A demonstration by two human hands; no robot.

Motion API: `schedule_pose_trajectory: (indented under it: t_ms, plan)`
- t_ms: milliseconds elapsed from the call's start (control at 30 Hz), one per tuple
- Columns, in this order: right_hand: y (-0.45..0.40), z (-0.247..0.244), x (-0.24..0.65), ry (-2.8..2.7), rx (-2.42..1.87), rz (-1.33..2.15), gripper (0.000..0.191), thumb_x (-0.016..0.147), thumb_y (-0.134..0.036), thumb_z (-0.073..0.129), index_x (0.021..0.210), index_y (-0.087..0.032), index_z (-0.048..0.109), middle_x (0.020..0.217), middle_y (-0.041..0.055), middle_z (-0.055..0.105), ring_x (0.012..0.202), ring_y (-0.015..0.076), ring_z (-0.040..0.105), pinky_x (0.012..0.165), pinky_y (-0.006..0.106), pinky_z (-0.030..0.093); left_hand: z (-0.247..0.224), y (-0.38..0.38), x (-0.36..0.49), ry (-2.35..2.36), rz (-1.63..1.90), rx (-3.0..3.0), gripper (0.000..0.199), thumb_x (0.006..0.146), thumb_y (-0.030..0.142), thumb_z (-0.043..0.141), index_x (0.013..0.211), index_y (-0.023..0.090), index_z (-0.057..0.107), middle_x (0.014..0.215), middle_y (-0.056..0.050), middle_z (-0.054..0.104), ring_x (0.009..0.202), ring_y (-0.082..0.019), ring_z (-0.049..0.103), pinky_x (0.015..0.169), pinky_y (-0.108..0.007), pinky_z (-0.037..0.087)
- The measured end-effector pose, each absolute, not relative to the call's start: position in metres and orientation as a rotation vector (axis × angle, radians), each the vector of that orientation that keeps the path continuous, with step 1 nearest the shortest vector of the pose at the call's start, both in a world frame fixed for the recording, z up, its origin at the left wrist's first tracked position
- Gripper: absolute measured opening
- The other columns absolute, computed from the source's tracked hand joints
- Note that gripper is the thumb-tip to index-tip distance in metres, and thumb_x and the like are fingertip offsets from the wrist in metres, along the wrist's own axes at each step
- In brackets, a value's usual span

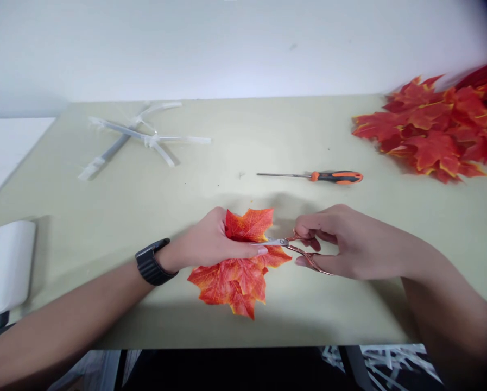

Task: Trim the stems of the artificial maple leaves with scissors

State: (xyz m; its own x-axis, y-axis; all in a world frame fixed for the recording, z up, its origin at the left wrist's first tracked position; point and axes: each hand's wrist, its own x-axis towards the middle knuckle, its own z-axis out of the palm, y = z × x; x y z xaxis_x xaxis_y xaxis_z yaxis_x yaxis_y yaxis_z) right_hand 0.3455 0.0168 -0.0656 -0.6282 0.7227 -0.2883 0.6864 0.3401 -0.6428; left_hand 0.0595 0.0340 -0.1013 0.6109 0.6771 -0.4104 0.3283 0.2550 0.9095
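Note:
My left hand (213,239) is closed on a bunch of artificial maple leaves (239,279), red and orange with yellow edges. The thumb lies across them, pointing right. In my right hand (345,244) is a pair of small scissors (284,243), with rose-gold handles and silver blades. Finger and thumb are in the handle loops, which stand apart. The blades point left and reach the leaves beside my left thumb. Whatever lies between the blades is too small to make out. Both hands are above the near middle of the table.
A screwdriver (336,177) with an orange and black handle lies beyond the hands. More red maple leaves (434,130) are heaped at the back right. Translucent plastic branched pieces (145,138) lie at the back left. A white device (9,266) stands at the left edge of the table (105,217).

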Motion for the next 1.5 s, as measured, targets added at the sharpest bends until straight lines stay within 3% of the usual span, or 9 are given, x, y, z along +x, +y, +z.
schedule_pose_trajectory:
  t_ms: [300, 600, 1167, 1367, 1500]
  plan:
    - [0.0175, -0.0671, 0.3444, -2.531, -1.333, 1.183, 0.028, 0.090, -0.044, 0.067, 0.079, -0.023, 0.053, 0.069, -0.0040, 0.054, 0.056, 0.0105, 0.041, 0.052, 0.027, 0.032, -0.1028, 0.0328, 0.0610, 0.947, 0.306, 1.343, 0.039, 0.077, 0.049, 0.085, 0.072, 0.015, 0.068, 0.067, -0.001, 0.062, 0.057, -0.012, 0.057, 0.052, -0.023, 0.045]
    - [0.0171, -0.0655, 0.3431, -2.519, -1.336, 1.161, 0.026, 0.089, -0.043, 0.068, 0.077, -0.022, 0.057, 0.067, -0.0032, 0.055, 0.055, 0.0107, 0.043, 0.053, 0.028, 0.029, -0.1045, 0.0329, 0.0607, 0.953, 0.326, 1.339, 0.043, 0.076, 0.047, 0.086, 0.065, 0.015, 0.059, 0.064, 0.001, 0.055, 0.057, -0.010, 0.052, 0.051, -0.022, 0.041]
    - [0.0173, -0.0660, 0.3443, -2.520, -1.339, 1.173, 0.027, 0.091, -0.045, 0.066, 0.079, -0.022, 0.060, 0.066, -0.0025, 0.060, 0.052, 0.0099, 0.044, 0.052, 0.028, 0.030, -0.1041, 0.0336, 0.0606, 0.931, 0.348, 1.354, 0.034, 0.080, 0.044, 0.084, 0.073, 0.014, 0.068, 0.070, -0.001, 0.064, 0.062, -0.012, 0.059, 0.054, -0.021, 0.047]
    - [0.0169, -0.0675, 0.3452, -2.507, -1.337, 1.185, 0.026, 0.093, -0.046, 0.065, 0.082, -0.022, 0.064, 0.065, -0.0023, 0.060, 0.051, 0.0098, 0.045, 0.051, 0.027, 0.030, -0.1051, 0.0336, 0.0603, 0.951, 0.349, 1.364, 0.033, 0.080, 0.042, 0.084, 0.072, 0.013, 0.070, 0.067, -0.001, 0.061, 0.059, -0.010, 0.056, 0.050, -0.019, 0.042]
    - [0.0166, -0.0674, 0.3452, -2.508, -1.339, 1.186, 0.026, 0.093, -0.046, 0.065, 0.082, -0.022, 0.065, 0.065, -0.0027, 0.061, 0.051, 0.0092, 0.044, 0.051, 0.026, 0.031, -0.1053, 0.0335, 0.0598, 0.954, 0.344, 1.354, 0.032, 0.081, 0.043, 0.084, 0.079, 0.013, 0.074, 0.072, -0.003, 0.066, 0.063, -0.012, 0.060, 0.054, -0.021, 0.047]
